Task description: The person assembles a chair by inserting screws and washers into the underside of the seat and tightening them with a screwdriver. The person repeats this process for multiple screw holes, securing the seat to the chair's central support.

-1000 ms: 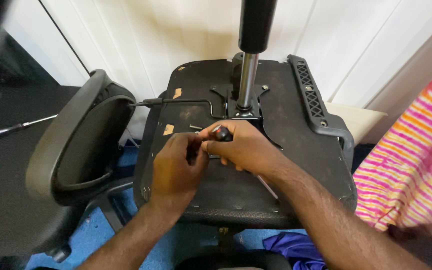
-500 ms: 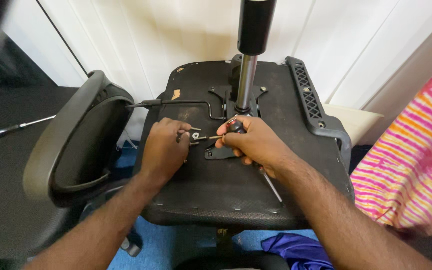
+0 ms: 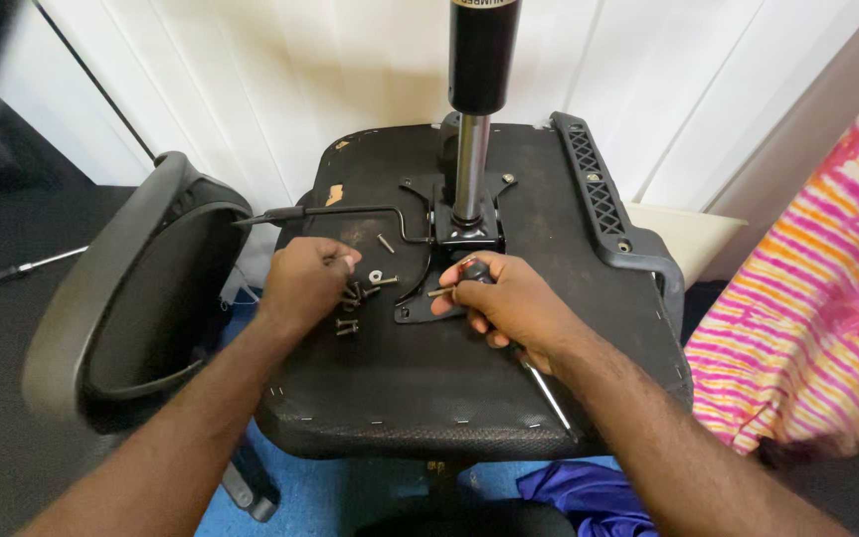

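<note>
Your seat underside (image 3: 429,388) looks matt, rough black; its gas cylinder (image 3: 470,164) is shiny polished metal, the screws (image 3: 350,298) dull metal, the armrest (image 3: 599,199) moulded plastic.

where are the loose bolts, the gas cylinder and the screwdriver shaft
loose bolts (image 3: 348,324), head view, on the bolt nearest the left hand
gas cylinder (image 3: 482,55), head view, on its black upper body
screwdriver shaft (image 3: 549,395), head view, mid-shaft below the right hand
</note>
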